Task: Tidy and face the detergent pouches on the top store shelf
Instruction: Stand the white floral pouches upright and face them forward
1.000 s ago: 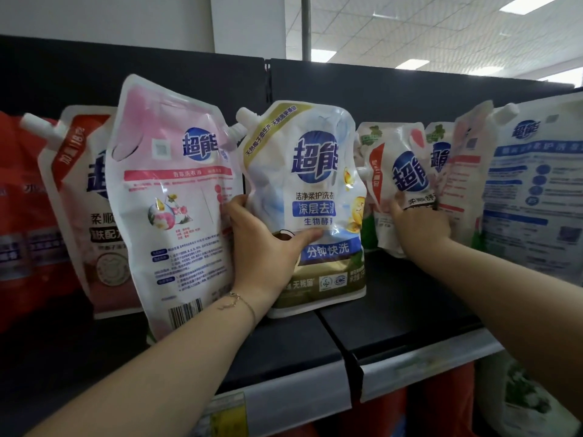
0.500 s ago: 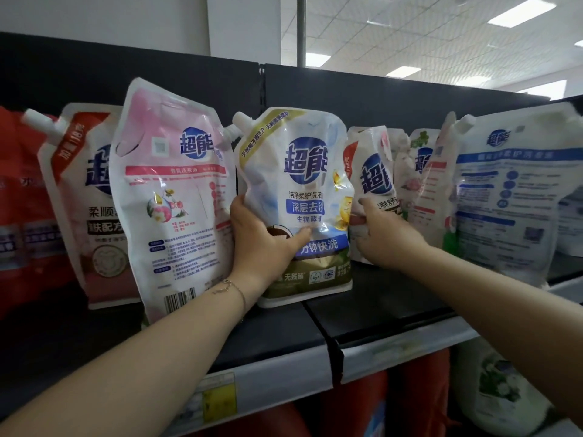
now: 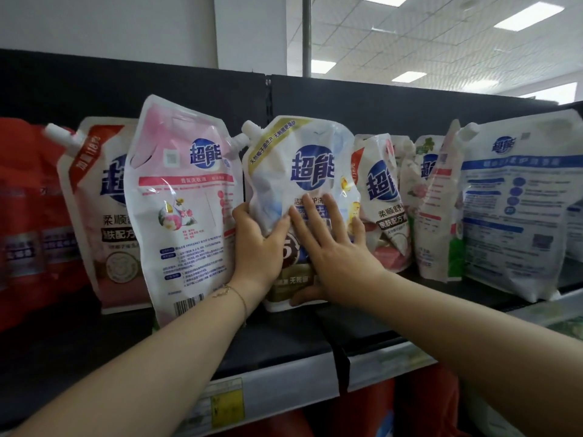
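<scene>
A white and blue detergent pouch point(image 3: 310, 152) with a spout stands upright in the middle of the black top shelf point(image 3: 284, 335). My left hand point(image 3: 257, 250) grips its left edge, thumb across the front. My right hand point(image 3: 331, 250) presses flat on its front with fingers spread. A pink pouch point(image 3: 183, 197) leans to its left, back label facing out. Behind that stands a red-trimmed pouch point(image 3: 94, 197). A smaller red and white pouch point(image 3: 380, 197) stands just right of the middle pouch.
More pouches crowd the right: a floral pouch point(image 3: 435, 209) and a large blue-labelled pouch point(image 3: 517, 203) showing its back. Red pouches point(image 3: 28, 222) fill the far left. A price rail point(image 3: 271, 395) runs along the shelf front, with red packs below.
My right hand has let go of the smaller red and white pouch and moved left onto the front of the middle pouch. My left hand keeps its grip.
</scene>
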Motion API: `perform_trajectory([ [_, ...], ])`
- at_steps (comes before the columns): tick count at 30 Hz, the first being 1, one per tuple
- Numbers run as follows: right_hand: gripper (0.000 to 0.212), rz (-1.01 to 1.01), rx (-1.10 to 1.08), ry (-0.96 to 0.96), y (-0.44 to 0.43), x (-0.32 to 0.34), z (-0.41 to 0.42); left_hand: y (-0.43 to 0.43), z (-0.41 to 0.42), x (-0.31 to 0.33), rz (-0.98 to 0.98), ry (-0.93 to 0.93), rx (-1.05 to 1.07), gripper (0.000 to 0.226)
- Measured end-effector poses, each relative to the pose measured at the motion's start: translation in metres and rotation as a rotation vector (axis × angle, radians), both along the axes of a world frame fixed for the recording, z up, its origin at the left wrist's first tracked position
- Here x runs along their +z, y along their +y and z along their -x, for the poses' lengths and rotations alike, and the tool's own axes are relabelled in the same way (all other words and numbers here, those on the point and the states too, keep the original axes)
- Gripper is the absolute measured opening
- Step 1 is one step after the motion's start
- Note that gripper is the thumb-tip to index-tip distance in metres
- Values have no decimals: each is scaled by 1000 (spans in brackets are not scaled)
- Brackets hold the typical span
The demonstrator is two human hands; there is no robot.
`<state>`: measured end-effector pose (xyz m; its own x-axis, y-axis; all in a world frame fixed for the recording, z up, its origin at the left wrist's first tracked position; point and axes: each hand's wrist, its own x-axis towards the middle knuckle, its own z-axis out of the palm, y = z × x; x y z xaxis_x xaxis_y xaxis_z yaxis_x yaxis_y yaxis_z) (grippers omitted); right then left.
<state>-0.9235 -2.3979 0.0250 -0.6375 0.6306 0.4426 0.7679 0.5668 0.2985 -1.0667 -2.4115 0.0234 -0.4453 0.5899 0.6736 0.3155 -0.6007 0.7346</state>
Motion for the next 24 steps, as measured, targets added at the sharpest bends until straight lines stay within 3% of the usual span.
perform_trajectory([
  [5, 125, 68, -45, 50, 18, 1, 9, -2, -3, -3, 68, 332, 220, 78],
  [10, 121, 92, 13, 41, 31, 8, 14, -3, -6, -6, 81, 478, 346, 81],
  [15, 109, 68, 7, 90, 47, 7, 27, -5, -11, -8, 81, 605, 401, 77],
  [20, 112, 58, -48, 58, 47, 4, 31, -10, -10, -7, 59, 662, 473, 56],
  [24, 110, 92, -94, 10, 23, 8, 30, -16, -11, -4, 109, 741, 533, 51],
])
